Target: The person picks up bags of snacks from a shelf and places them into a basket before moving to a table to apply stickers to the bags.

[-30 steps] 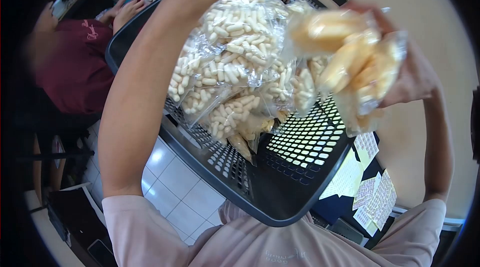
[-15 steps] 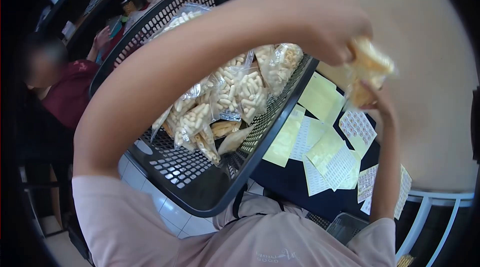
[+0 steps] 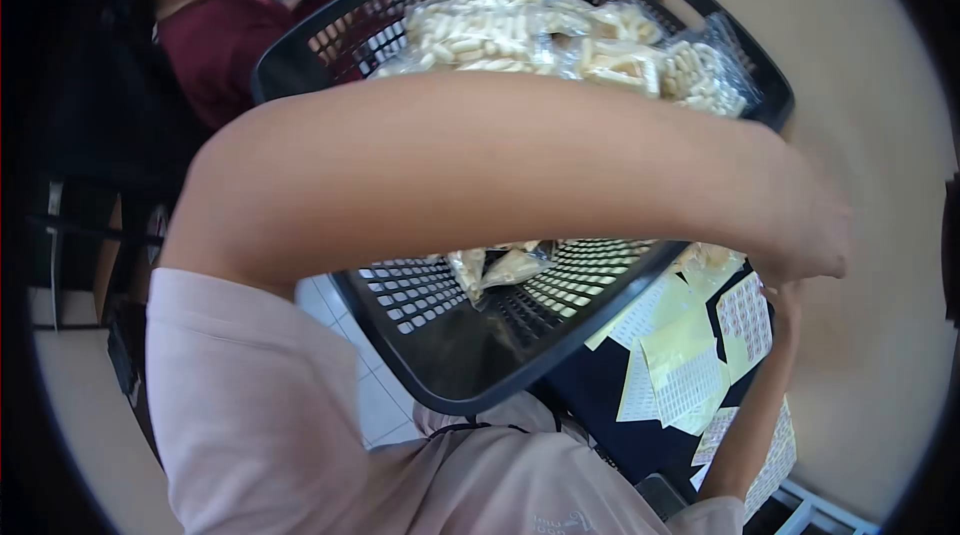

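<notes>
My left forearm crosses over the basket, and my left hand is at the right, blurred, with its fingers hidden. Just below it is my right hand, its fingers closed at the edge of a clear bag of yellowish snacks. The left forearm covers part of this bag. A large black plastic basket stands in front of me. Inside it are several clear bags of pale, finger-shaped snacks, and smaller packets lie near its lower end.
Sheets of printed labels and yellow backing paper lie on a dark table at the right. Beyond it is a beige wall. Another person in a maroon top is at the upper left. A light metal rail stands at the lower right.
My view has shifted, so the basket sits farther right. Both hands and the snack bag have moved lower in view, and the left forearm now covers part of the bag.
</notes>
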